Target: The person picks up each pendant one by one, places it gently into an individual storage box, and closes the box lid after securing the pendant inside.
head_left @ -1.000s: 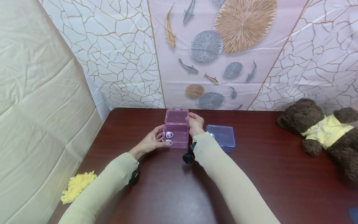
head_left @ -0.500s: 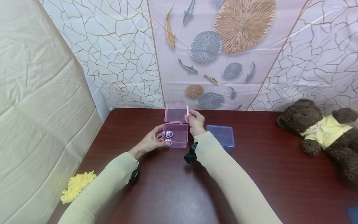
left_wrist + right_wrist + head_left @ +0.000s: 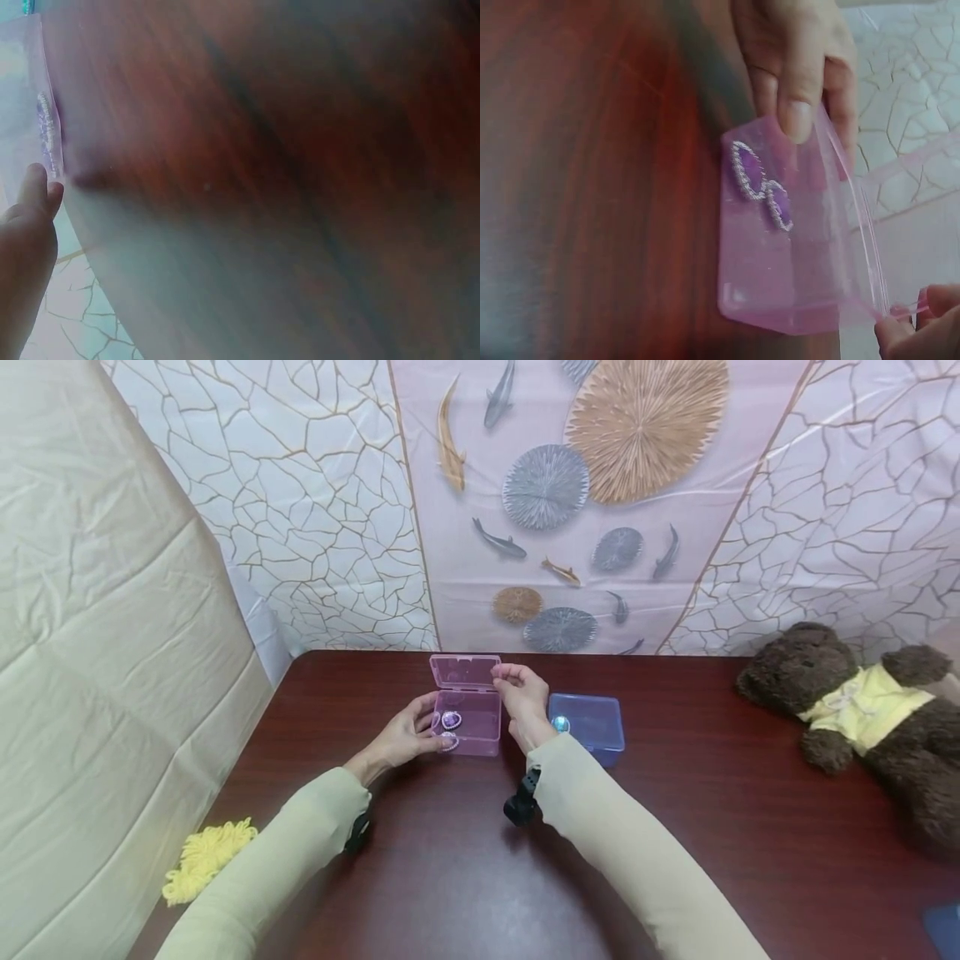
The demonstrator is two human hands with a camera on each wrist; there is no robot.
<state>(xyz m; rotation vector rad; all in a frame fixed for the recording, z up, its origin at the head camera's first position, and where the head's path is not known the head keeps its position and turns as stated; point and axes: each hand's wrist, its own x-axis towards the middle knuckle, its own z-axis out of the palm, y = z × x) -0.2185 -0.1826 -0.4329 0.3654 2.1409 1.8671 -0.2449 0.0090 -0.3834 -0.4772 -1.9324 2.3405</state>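
Note:
A see-through pink plastic box (image 3: 478, 723) stands near the table's far edge, its hinged lid (image 3: 463, 672) raised. Two purple gems with beaded white rims lie inside, the farther gem (image 3: 451, 720) and the nearer gem (image 3: 449, 742), at the left end. My left hand (image 3: 405, 733) grips that end, thumb on the front wall and fingers behind. With its thumb and fingertips, my right hand (image 3: 523, 697) pinches the lid's right edge; the right wrist view shows this pinch at the lid (image 3: 922, 304). Only part of the left hand shows in the left wrist view.
Right of the pink box sits a blue plastic box (image 3: 600, 727) holding a light blue gem (image 3: 560, 723). A brown teddy bear (image 3: 802, 677) in a yellow top lies at the right. Looped yellow yarn (image 3: 206, 860) rests near the left edge. A patterned cloth (image 3: 337, 510) hangs behind.
The pink lid has swung up from leaning back and now tilts toward the box, the right hand moving with it. The left hand keeps its hold. The light blue gem shows more fully.

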